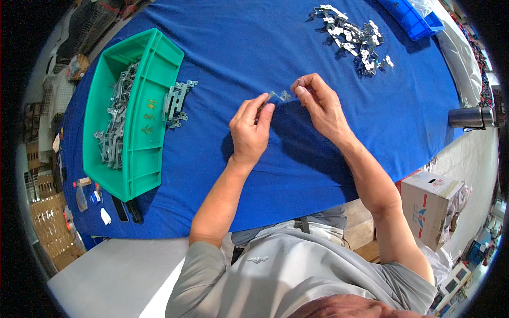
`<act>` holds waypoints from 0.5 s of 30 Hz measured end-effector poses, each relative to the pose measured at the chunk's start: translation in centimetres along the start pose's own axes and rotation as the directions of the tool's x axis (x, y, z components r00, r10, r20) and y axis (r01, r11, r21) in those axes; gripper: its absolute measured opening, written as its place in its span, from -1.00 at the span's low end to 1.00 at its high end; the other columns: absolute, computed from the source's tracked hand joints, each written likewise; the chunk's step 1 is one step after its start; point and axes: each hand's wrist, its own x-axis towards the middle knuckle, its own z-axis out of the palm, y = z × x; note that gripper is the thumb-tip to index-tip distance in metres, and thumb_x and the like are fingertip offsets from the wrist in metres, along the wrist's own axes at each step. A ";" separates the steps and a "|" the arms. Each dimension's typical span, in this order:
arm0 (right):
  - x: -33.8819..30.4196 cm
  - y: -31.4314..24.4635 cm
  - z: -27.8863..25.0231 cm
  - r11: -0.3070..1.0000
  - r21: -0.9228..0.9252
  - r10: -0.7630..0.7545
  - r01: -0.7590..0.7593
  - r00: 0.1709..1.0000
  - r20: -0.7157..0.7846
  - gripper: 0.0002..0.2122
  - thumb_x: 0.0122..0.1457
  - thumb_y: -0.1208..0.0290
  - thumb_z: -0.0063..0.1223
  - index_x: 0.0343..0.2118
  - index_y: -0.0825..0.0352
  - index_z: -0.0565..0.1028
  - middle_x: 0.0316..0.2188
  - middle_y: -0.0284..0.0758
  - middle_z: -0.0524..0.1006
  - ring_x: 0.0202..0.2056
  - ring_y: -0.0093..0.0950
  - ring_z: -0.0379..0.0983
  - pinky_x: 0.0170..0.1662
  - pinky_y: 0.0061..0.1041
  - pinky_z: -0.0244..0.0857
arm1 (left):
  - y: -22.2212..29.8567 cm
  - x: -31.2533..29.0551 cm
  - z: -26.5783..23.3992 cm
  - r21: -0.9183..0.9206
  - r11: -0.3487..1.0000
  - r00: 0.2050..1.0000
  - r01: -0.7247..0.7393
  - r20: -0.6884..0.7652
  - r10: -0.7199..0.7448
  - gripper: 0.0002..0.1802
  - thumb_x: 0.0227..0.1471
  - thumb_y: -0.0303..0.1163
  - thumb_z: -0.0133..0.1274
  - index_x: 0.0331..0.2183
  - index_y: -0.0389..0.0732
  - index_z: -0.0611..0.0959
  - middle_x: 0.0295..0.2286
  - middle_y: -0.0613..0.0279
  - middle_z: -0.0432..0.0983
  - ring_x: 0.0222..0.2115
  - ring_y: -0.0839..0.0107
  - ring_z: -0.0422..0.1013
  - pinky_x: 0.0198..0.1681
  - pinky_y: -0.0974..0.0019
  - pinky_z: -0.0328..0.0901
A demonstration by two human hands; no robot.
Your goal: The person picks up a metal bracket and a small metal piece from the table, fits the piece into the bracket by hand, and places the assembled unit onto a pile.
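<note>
View: head camera, looking down on a table (222, 47) covered in blue cloth.
Held bracket: a small bent metal bracket (283, 97) sits over the middle of the table, toward the near edge, its rear part hidden in the left hand.
Bracket's direction: its visible length runs roughly from the left edge toward the right edge, the lobed free end pointing to the right edge and the other hand; its exact tilt cannot be told.
Left hand: the left hand (250, 130) is closed around the bracket, thumb and forefinger pinching it.
Right hand: the right hand (322, 106) is just beside the free end, apart from it, thumb and forefinger nearly together; whether a tiny piece lies between them cannot be told.
Green bin: a green bin (172, 55) stands near the left edge, its long side running from far to near, with a heap of loose metal parts (114, 130) inside.
Beside the bin: a cluster of metal brackets (177, 103) lies against or just beside its right wall, mostly lengthwise from far to near.
Loose pile: white and metal pieces (352, 40) lie in mixed directions toward the far right corner.
Blue bin: a blue bin (419, 29) at that corner holds clear plastic (421, 7).
Right edge: a shiny metal cylinder (467, 118).
</note>
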 end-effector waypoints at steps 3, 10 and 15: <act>-0.1 -0.8 -0.2 0.978 0.106 0.162 -0.177 0.976 0.143 -0.84 0.36 0.40 -0.07 -0.23 0.41 0.47 -0.47 -0.40 0.50 -0.43 -0.63 0.38 -0.38 -0.55 0.29 | -0.9 -0.1 0.1 -0.188 0.963 0.981 0.195 0.018 -0.195 -0.73 0.23 -0.36 0.09 -0.13 -0.35 0.65 -0.40 0.18 0.59 -0.53 0.57 0.48 -0.49 0.47 0.41; -0.3 -0.7 0.3 0.982 0.031 0.175 -0.188 0.953 0.247 -0.84 0.35 0.42 -0.07 -0.24 0.42 0.46 -0.51 -0.39 0.50 -0.48 -0.63 0.39 -0.41 -0.55 0.31 | -1.1 -0.2 0.4 -0.299 0.929 0.972 0.217 -0.018 -0.232 -0.75 0.23 -0.35 0.08 -0.18 -0.35 0.66 -0.49 0.19 0.59 -0.61 0.58 0.47 -0.57 0.47 0.42; -0.2 -0.2 0.1 0.986 0.002 0.163 -0.168 0.958 0.234 -0.86 0.33 0.44 -0.04 -0.24 0.42 0.46 -0.52 -0.32 0.51 -0.49 -0.57 0.41 -0.41 -0.48 0.32 | -1.0 -0.2 0.3 -0.281 0.927 0.967 0.246 0.012 -0.253 -0.77 0.20 -0.38 0.12 -0.19 -0.34 0.67 -0.48 0.18 0.58 -0.57 0.53 0.49 -0.52 0.43 0.42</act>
